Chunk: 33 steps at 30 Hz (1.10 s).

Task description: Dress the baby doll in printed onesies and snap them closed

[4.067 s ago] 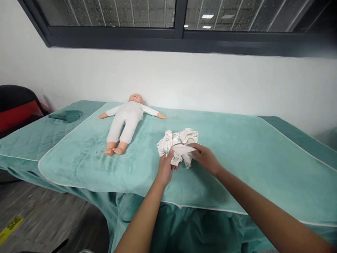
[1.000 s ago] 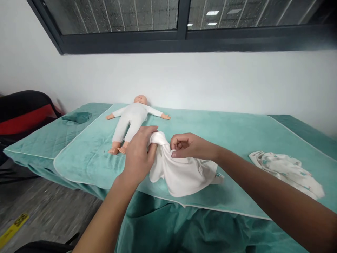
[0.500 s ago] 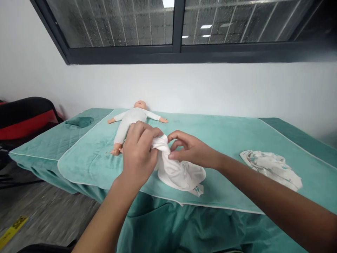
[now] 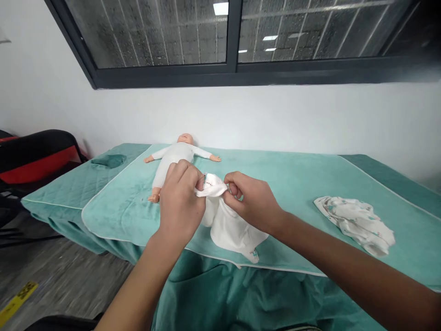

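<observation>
My left hand [image 4: 181,202] and my right hand [image 4: 253,200] are both closed on the bunched top edge of a small white baby garment [image 4: 229,225]. It hangs from my fingers down onto the teal towel [image 4: 296,184] near the bed's front edge. A baby doll [image 4: 172,158] in a white bodysuit lies on its back at the far left of the towel, partly hidden behind my left hand. A second, patterned white garment [image 4: 356,223] lies crumpled on the towel to the right.
The towel covers a bed with a teal quilted cover [image 4: 58,188] against a white wall under a dark-framed window [image 4: 237,41]. A folded dark-green cloth [image 4: 108,160] lies at the bed's far left. A black and red chair [image 4: 32,156] stands at the left.
The one crumpled bundle has been split: the patterned garment now lies at the right. Both hands have gathered the plain white garment's edge and lifted it slightly.
</observation>
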Each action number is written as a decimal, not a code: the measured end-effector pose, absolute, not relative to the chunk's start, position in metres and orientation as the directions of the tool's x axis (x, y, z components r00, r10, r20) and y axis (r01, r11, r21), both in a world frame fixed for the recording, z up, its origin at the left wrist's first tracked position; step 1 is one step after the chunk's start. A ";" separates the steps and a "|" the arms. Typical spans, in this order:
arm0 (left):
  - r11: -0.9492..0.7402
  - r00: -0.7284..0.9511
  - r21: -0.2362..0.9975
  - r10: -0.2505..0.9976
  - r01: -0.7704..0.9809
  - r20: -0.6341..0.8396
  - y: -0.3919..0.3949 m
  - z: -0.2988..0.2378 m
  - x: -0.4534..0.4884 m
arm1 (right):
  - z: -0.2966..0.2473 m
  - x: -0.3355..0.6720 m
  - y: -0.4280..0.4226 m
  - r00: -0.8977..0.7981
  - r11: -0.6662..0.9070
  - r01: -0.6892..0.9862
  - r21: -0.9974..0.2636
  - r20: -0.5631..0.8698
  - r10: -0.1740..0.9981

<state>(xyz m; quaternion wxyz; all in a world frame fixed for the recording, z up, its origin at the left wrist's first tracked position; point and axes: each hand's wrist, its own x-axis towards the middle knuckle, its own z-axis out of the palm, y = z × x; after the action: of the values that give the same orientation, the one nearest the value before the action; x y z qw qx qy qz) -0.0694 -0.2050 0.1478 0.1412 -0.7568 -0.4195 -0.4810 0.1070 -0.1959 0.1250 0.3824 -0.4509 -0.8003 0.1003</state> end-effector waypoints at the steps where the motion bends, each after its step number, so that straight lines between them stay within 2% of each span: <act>1: -0.615 0.181 0.215 0.516 0.759 0.837 -0.206 0.149 -0.068 | 0.126 0.105 -0.198 -0.324 0.628 0.625 -0.464 0.577 0.750; 4: -0.649 0.182 0.276 0.547 0.709 0.817 -0.209 0.152 -0.065 | 0.129 0.098 -0.203 -0.405 0.767 0.479 -0.427 0.668 0.625; 6: -0.666 0.185 0.310 0.563 0.679 0.806 -0.210 0.153 -0.065 | 0.130 0.096 -0.203 -0.431 0.756 0.364 -0.543 0.622 0.654; 9: -0.682 0.168 0.382 0.594 0.624 0.787 -0.209 0.153 -0.069 | 0.135 0.098 -0.201 -0.499 0.554 0.173 -0.814 0.413 0.762; 12: -0.687 0.131 0.475 0.633 0.550 0.763 -0.208 0.153 -0.073 | 0.138 0.105 -0.197 -0.662 0.352 0.075 -0.933 0.218 0.717; 15: -0.652 0.025 0.564 0.665 0.506 0.747 -0.207 0.157 -0.078 | 0.136 0.114 -0.190 -0.779 0.300 0.173 -0.938 0.056 0.625; 18: -0.594 -0.074 0.629 0.695 0.502 0.715 -0.207 0.161 -0.080 | 0.126 0.121 -0.182 -0.697 0.328 0.334 -0.884 0.003 0.717; 21: -0.559 -0.077 0.637 0.716 0.531 0.694 -0.204 0.160 -0.082 | 0.112 0.127 -0.171 -0.488 0.390 0.561 -0.730 0.089 0.868; 23: -0.524 -0.069 0.625 0.732 0.579 0.678 -0.200 0.156 -0.083 | 0.100 0.132 -0.162 -0.381 0.406 0.693 -0.595 0.176 0.908; 25: -0.456 -0.062 0.610 0.767 0.648 0.639 -0.194 0.148 -0.087 | 0.086 0.141 -0.151 -0.317 0.408 0.753 -0.517 0.259 0.913; 26: -0.416 -0.062 0.605 0.788 0.679 0.612 -0.191 0.143 -0.089 | 0.077 0.146 -0.147 -0.302 0.409 0.753 -0.516 0.281 0.911; 28: -0.337 -0.079 0.611 0.831 0.717 0.551 -0.184 0.133 -0.094 | 0.058 0.158 -0.140 -0.298 0.391 0.706 -0.591 0.253 0.920; 31: -0.241 -0.143 0.642 0.863 0.728 0.485 -0.176 0.117 -0.102 | 0.027 0.175 -0.138 -0.320 0.285 0.622 -0.729 0.095 0.943; 33: -0.186 -0.184 0.632 0.862 0.752 0.472 -0.172 0.108 -0.106 | 0.011 0.186 -0.141 -0.300 0.220 0.628 -0.746 0.029 0.954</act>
<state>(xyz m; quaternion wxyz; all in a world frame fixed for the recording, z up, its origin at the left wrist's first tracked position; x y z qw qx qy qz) -0.1058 -0.1715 0.1081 -0.0633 -0.6357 -0.6348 -0.4346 0.1857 -0.1413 0.0108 0.2528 -0.5349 -0.7391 0.3220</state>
